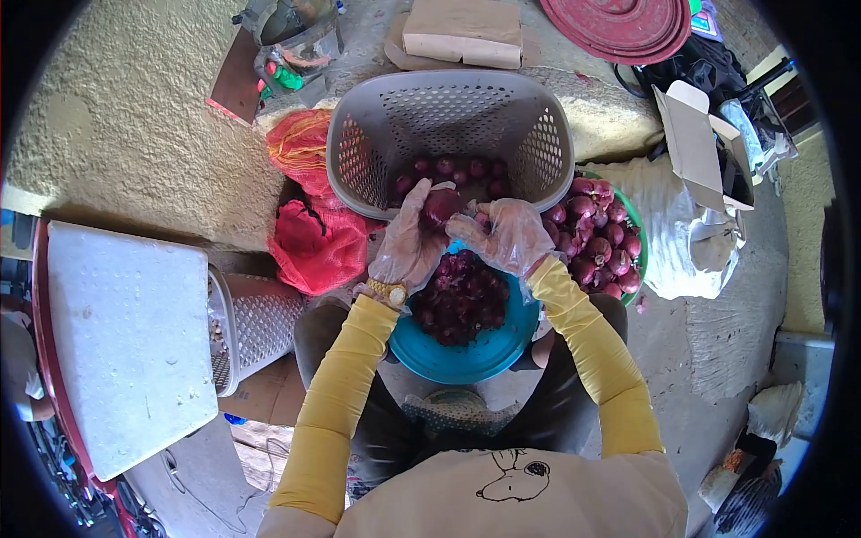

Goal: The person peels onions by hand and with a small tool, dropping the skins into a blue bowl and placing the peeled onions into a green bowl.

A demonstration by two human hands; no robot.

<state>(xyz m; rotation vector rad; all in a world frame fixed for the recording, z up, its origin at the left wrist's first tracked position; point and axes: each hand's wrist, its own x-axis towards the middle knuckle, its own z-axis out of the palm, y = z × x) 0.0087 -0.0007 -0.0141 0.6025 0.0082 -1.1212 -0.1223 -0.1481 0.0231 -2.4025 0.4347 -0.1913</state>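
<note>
My left hand (405, 240), in a clear plastic glove, is closed around a red onion (440, 208) just above the front rim of a grey-brown laundry basket (448, 90). Close beside the onion is my gloved right hand (513, 235), its fingers bent together; what they pinch is too small to make out. Several red onions (446, 166) lie at the bottom of the basket. Below both hands stands a blue basin (448, 366) with dark red onion skins (462, 305) in it. A green-rimmed tub (639, 218) heaped with red onions (599, 242) stands at the right.
A red mesh sack (318, 247) slumps left of the basket. Farther left are a white foam board (130, 341) and a tipped light basket (260, 318). Behind lie a cardboard box (462, 34) and a red lid (619, 22). A white sack (677, 233) lies at the right.
</note>
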